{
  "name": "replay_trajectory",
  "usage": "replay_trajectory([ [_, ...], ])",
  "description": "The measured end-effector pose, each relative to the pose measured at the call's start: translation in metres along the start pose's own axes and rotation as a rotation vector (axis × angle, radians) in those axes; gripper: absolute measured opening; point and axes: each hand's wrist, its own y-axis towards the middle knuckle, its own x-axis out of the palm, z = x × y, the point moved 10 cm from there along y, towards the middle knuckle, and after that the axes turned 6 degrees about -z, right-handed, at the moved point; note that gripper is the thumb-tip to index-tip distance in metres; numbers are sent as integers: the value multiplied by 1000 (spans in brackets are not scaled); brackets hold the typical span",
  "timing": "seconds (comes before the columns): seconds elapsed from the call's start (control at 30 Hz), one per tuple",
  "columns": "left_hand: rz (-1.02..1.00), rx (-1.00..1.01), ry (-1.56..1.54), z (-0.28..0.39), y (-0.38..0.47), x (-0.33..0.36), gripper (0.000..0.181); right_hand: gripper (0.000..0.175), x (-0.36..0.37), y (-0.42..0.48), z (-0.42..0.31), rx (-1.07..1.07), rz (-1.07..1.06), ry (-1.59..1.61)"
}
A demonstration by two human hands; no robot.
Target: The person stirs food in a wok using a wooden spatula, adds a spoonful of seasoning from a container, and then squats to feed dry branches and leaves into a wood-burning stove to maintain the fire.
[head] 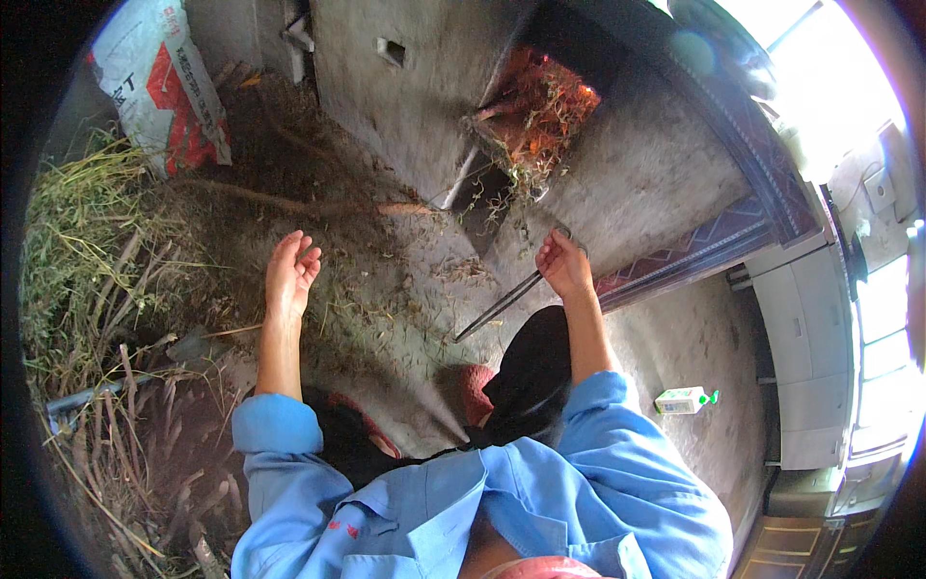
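Observation:
My right hand grips the ringed handles of long dark metal fire tongs. Their tips point down and left, close to the concrete floor. Raised over the litter-strewn floor, my left hand is empty, its fingers loosely curled and apart. Beyond my hands is the mouth of a masonry stove. Dry stalks and leaves stuff that mouth and hang out over its lower edge, with an orange glow among them. Below it lies a dark recess in the stove's base.
Green brushwood and cut sticks are heaped at the left. A printed woven sack stands behind them. A long stick lies before the stove. At the right are a white pump bottle and pale cabinets.

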Motion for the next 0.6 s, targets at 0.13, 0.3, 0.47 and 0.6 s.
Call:
replay_trajectory([
  [0.13,9,-2,-2,1,-2,-1,19,7,0,0,1,-1,7,30],
  [0.3,-12,-2,-6,1,-2,1,17,7,-4,2,3,7,6,93],
  [0.47,-22,-3,10,0,-1,1,15,8,-12,8,3,7,6,104],
  [0.6,-28,-6,11,-1,0,3,14,4,-12,8,4,27,-31,110],
])
